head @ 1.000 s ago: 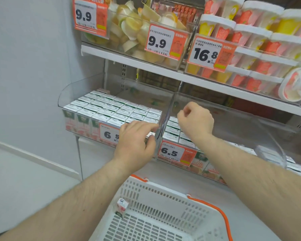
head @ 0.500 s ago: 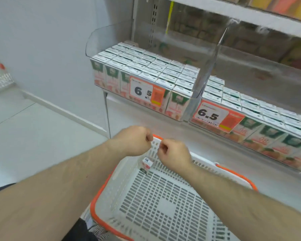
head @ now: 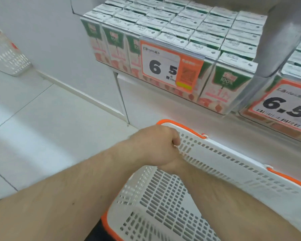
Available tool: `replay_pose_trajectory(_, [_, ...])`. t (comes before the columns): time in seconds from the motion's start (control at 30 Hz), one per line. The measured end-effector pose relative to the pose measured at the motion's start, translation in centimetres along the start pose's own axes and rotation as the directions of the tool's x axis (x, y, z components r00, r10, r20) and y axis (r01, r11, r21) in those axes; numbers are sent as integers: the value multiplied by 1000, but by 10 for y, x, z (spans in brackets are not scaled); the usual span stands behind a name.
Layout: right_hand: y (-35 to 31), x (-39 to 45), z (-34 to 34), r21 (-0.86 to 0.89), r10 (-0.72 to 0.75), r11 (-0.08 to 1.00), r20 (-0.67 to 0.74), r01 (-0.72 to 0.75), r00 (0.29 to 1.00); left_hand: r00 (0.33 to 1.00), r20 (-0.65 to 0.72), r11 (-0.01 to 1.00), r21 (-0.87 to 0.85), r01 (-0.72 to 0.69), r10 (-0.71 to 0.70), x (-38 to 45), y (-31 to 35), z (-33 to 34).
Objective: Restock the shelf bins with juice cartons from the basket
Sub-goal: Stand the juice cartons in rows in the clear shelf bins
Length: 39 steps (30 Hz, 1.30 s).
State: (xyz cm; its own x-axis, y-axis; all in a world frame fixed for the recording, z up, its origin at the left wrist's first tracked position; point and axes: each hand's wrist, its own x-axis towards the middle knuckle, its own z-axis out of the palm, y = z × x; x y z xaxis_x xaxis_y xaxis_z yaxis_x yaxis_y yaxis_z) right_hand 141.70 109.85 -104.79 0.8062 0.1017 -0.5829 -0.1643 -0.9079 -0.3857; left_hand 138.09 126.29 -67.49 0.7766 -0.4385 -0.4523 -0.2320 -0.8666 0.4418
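1. The basket (head: 172,206), white perforated plastic with an orange rim, is sitting nearest the viewer, its long axis running from lower left to upper right.
2. The left hand (head: 156,146) is curling at the basket's far corner; what it holds cannot be told. The right hand is lying hidden behind it.
3. Beyond the basket, juice cartons (head: 224,84) are standing upright in the clear shelf bin (head: 285,40), reading "100%".
4. The price tag (head: 169,66) is reading "6 5".
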Motion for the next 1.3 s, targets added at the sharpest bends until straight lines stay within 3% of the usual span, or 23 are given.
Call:
replay_pose_trajectory(0.07, [26,34,29,94,-34,995,-81,42,996,999,36,1000,-7,12,-12,3,-1,1])
replay_pose_trajectory(0.1, [12,11,21,199,30,980,-17,-26,999,998,54,1000,-5,19,-18,3,-3,1])
replay_pose_trajectory(0.2, [-56,-110,-62,441,136,887,34,-137,990,992,124,998,59,13,-20,2,-6,-3])
replay_pose_trajectory(0.3, [-63,-167,-105,549,64,826,139,-131,988,978,205,993,114,9,-33,-5,-4,-6])
replay_pose_trajectory(0.4, [-63,-213,-140,687,31,716,151,-127,988,974,224,991,136,-6,-25,-14,3,-11])
replay_pose_trajectory(0.47, [-63,-241,-158,792,12,595,162,-137,987,979,205,989,144,-24,-6,-20,7,-15])
replay_pose_trajectory(0.57, [-69,-284,-180,938,-76,320,168,-135,983,984,175,991,127,-50,28,-35,15,-20])
replay_pose_trajectory(0.8, [-87,-336,-203,995,-350,-66,47,-75,936,968,206,990,-47,-136,143,-68,16,-24])
replay_pose_trajectory(0.87, [-90,-340,-207,982,-440,-163,14,-96,898,954,130,956,-154,-248,269,-76,19,-26])
replay_pose_trajectory(0.93, [-98,-344,-211,971,-530,-207,-9,-120,848,935,-56,901,-252,-353,350,-80,25,-26])
replay_pose_trajectory(1.03, [-112,-351,-217,969,-588,-195,8,-151,809,848,-323,808,-294,-511,419,-82,30,-23])
replay_pose_trajectory(1.1, [-121,-357,-223,972,-498,-142,95,-189,862,799,-426,752,-326,-573,424,-83,34,-22])
replay_pose_trajectory(1.17, [-128,-363,-231,989,-298,120,120,-87,947,782,-485,689,-409,-598,391,-84,37,-22])
replay_pose_trajectory(1.23, [-135,-366,-241,916,-77,394,-44,71,996,784,-514,629,-493,-602,348,-87,39,-24])
replay_pose_trajectory(1.3, [-142,-370,-252,853,5,467,-264,231,964,778,-537,578,-537,-614,327,-90,40,-29])
